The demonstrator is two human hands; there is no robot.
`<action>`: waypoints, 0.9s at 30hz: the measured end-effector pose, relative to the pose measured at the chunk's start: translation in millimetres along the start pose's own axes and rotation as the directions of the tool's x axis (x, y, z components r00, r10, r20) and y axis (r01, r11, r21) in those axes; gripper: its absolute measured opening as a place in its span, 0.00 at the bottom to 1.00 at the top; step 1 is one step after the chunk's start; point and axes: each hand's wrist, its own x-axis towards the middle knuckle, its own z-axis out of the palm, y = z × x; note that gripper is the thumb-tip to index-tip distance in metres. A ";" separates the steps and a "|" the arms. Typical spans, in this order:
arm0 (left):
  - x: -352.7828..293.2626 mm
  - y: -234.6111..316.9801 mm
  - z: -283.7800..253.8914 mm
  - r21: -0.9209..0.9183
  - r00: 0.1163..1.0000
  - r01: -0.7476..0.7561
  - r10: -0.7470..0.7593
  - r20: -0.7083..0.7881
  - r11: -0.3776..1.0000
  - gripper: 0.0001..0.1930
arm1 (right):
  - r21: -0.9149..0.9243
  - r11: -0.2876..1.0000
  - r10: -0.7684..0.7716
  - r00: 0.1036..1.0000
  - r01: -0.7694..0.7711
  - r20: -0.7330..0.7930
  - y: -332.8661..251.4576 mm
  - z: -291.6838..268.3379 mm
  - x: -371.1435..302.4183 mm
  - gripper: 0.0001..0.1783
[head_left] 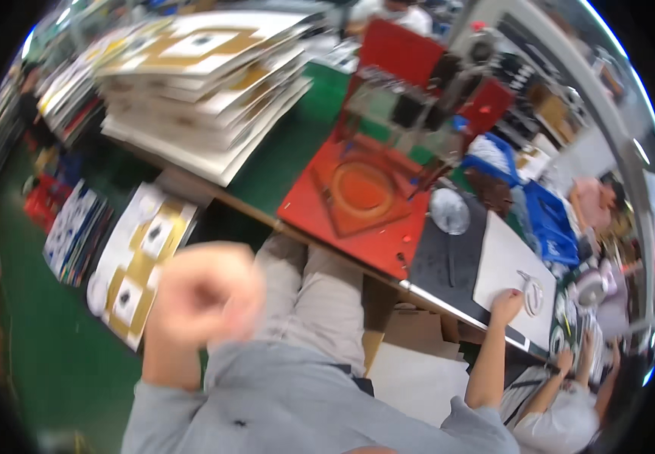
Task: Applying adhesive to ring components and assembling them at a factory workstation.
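1. Head view: the person's left hand (210, 291) is raised in front of the body, left of the legs, its fingers curled inward; motion blur hides their tips, so I cannot tell whether it holds anything.
2. The right hand (507, 306) reaches out to the right, over the near part of a white board (503, 261), its fingers bent and close together; I cannot tell whether they grip something.
3. A pale looped item (533, 296) lies on the white board, just beside the right hand; whether the fingertips touch it is too small to tell.
4. Left of the white board, a dark mat (435, 265) bears a round, clear-looking dish (449, 212) and a thin dark stick (451, 266).
5. Farther left, before the person's legs, is a red plate (308, 198) with an angular frame (334, 221) and an orange oval (363, 189) on it; a red machine (399, 53) rises behind.
6. On the green-topped table (267, 170) to the left is a tall, uneven stack of white and gold boards (202, 91).
7. More white and gold sheets (140, 265) lie lower down, beyond the left hand.
8. Blue bins (553, 219) stand past the white board, and a co-worker in a white top (558, 424) is at the lower right.
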 end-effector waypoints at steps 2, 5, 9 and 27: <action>10.8 -19.8 6.2 0.046 0.935 0.327 -0.317 -0.157 0.944 0.03 | -0.047 0.996 -0.079 0.997 0.080 0.019 8.9 4.2 8.3 0.15; -30.1 -94.8 -37.9 0.103 0.815 0.522 -0.459 -0.354 0.847 0.03 | -0.135 0.979 -0.150 0.988 0.154 0.041 29.5 11.9 25.7 0.19; -126.9 -138.7 -116.2 0.122 0.438 0.794 -0.421 -0.795 0.595 0.09 | -0.089 0.996 0.029 0.999 -0.025 0.042 39.0 15.3 33.3 0.23; -355.8 -98.5 -298.1 -0.250 -0.207 0.897 0.154 -0.966 -0.365 0.41 | -0.249 0.968 0.017 0.993 0.013 0.118 52.4 15.5 50.1 0.25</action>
